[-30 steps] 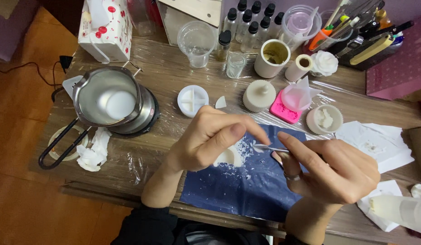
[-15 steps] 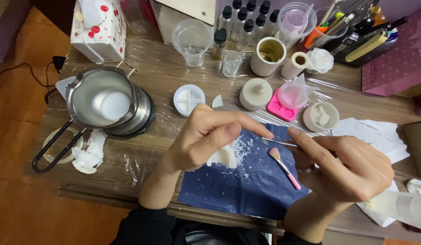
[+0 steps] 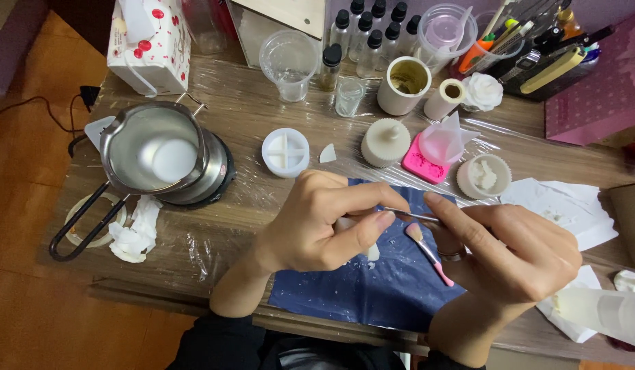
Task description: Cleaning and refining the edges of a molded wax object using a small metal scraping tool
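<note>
White wax piece (image 3: pixel 372 252), small and pale, pinched in the left hand (image 3: pixel 317 219) just above the blue cloth (image 3: pixel 358 294), near the middle of the table; mostly hidden under the curled fingers, only a lower edge showing. Left hand closed around it, thumb and forefinger pressed together at the right tip. Right hand (image 3: pixel 509 253) closed narrowly on a thin metal tool (image 3: pixel 410 214), tip meeting the left fingertips. Looks like fine work on the piece, picking or trimming at its edge, judging by the white crumbs scattered on the cloth. Calls next for a steady left grip and a light, small stroke of the tool, away from the fingertips. Pink spatula (image 3: pixel 430 253) just under the right fingers; cannot tell whether held or lying on the cloth.

Farther out, on the wooden table (image 3: pixel 249 205) under clear film: round white mould (image 3: pixel 285 152) and ribbed white mould (image 3: pixel 384 142) beyond the cloth, metal melting pot (image 3: pixel 160 151) on a small burner at the left, crumpled tissue (image 3: pixel 136 229) near its handle. Along the far edge, a tissue box (image 3: pixel 150 41), clear cups, dark-capped bottles (image 3: pixel 372 27), a holder of pens and tools. White paper (image 3: pixel 571 205) at the right. Orange-brown wooden floor (image 3: pixel 23 137) at the left, with a dark cable running across it.
</note>
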